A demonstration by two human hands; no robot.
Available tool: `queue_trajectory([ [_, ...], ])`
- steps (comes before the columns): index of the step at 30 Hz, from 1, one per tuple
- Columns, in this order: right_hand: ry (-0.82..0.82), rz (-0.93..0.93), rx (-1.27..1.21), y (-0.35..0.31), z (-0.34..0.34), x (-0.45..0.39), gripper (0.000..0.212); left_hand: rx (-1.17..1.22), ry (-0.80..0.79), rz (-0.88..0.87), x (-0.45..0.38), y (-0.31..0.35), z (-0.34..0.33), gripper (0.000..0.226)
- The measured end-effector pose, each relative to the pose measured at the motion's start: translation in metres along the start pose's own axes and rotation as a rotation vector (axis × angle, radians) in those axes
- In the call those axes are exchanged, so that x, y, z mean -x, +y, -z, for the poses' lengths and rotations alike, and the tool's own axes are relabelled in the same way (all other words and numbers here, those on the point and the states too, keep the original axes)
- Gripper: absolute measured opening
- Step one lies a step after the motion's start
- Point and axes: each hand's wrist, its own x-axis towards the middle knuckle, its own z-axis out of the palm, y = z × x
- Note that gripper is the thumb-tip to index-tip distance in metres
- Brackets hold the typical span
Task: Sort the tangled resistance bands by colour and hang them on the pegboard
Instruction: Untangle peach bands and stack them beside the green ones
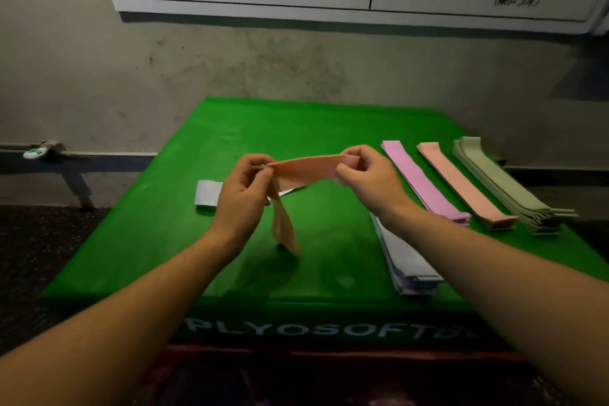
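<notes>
Above the green desk (230, 128), the left hand (242, 198) and right hand (365, 175) each pinch an end of a peach band (309, 167), one end dangling. Sorted piles lie at right: pink (425, 184), peach (461, 184), sage (504, 184), grey (405, 260).

Peach band (309, 167) is pinched flat up in the air, one end drooping toward the green top. Sorted flat rows on the right: pink band (421, 180), peach pile (461, 183), sage stack (504, 184), grey stack (403, 257) closer in. One pale loose band (207, 193) lies left.
</notes>
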Motion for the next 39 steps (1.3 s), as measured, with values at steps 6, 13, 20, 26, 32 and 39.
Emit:
queue_trajectory([
  [6,-0.139,-0.187,-0.481,-0.036,0.027,0.022,0.008,0.031,-0.130,0.262,0.020,0.023,-0.005,0.028],
  [13,-0.133,-0.097,-0.465,-0.073,0.043,0.038,0.010,-0.060,-0.417,0.307,0.041,0.052,-0.002,0.048],
  [20,-0.259,-0.048,-0.415,-0.097,0.050,0.055,0.032,0.011,-0.534,0.146,0.047,0.106,-0.024,0.041],
  [26,-0.254,-0.022,-0.499,-0.102,0.063,0.069,0.028,-0.055,-0.553,0.018,0.048,0.140,-0.048,0.024],
  [32,-0.348,-0.148,-0.454,-0.066,0.085,0.095,0.054,0.066,-0.399,0.077,0.041,0.155,-0.086,0.012],
  [39,-0.272,-0.238,-0.368,-0.025,0.117,0.114,0.011,0.138,-0.241,0.185,0.009,0.148,-0.138,0.019],
])
